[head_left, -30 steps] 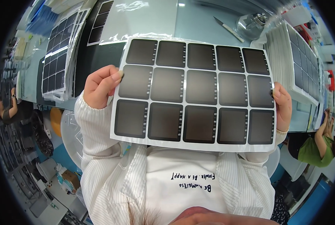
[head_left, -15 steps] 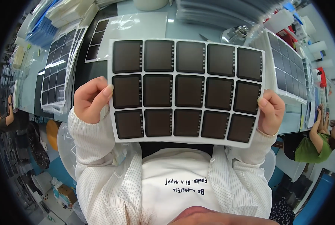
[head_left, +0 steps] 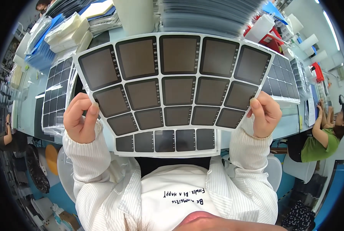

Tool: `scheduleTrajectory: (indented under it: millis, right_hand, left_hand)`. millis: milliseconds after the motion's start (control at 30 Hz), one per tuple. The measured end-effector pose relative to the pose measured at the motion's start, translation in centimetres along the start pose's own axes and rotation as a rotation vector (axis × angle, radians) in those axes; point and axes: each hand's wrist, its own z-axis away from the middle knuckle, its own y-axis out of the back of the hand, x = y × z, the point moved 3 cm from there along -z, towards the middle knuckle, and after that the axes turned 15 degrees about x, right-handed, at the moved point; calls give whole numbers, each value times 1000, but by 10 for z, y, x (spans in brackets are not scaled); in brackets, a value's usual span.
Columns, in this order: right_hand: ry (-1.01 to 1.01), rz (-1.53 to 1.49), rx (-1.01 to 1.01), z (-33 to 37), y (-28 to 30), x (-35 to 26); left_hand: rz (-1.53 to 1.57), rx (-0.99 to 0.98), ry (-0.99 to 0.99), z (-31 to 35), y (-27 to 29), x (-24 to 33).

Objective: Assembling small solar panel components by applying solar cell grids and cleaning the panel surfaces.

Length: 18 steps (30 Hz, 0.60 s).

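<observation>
A white-bordered sheet (head_left: 178,91) bearing rows of dark, rounded square panels is raised before me, its upper edge bowed. My left hand (head_left: 80,116) pinches its left edge between thumb and fingers. At the opposite edge, my right hand (head_left: 265,114) has the same kind of pinch. Below the raised sheet, close to my body, the near end of a stack of similar sheets (head_left: 165,142) shows; the rest of it is hidden. More panel sheets lie in a left stack (head_left: 55,94) and a right stack (head_left: 282,79).
Behind the sheet stand a pale cylindrical container (head_left: 135,17) and a tall pile of grey sheets (head_left: 206,15). A white bottle (head_left: 259,29) is by red bins at the back right. Folded pale packets (head_left: 66,34) lie back left. A person in green (head_left: 321,143) sits at the right.
The sheet has risen toward me and now bows, with both hands still gripping its side edges. A stack of similar sheets has come into view below it. My view has tilted farther up the table.
</observation>
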Motion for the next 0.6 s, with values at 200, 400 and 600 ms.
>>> scheduleTrajectory:
  millis: [200, 400, 600]
  right_hand:
    - [18, 30, 18, -17, 2, -15]
    - [6, -16, 122, -38, 8, -26]
    - [52, 2, 183, -45, 15, -32]
  left_hand:
    - [-23, 34, -83, -24, -3, 16]
    - [8, 80, -134, -50, -4, 33]
    - [33, 87, -161, -59, -10, 42]
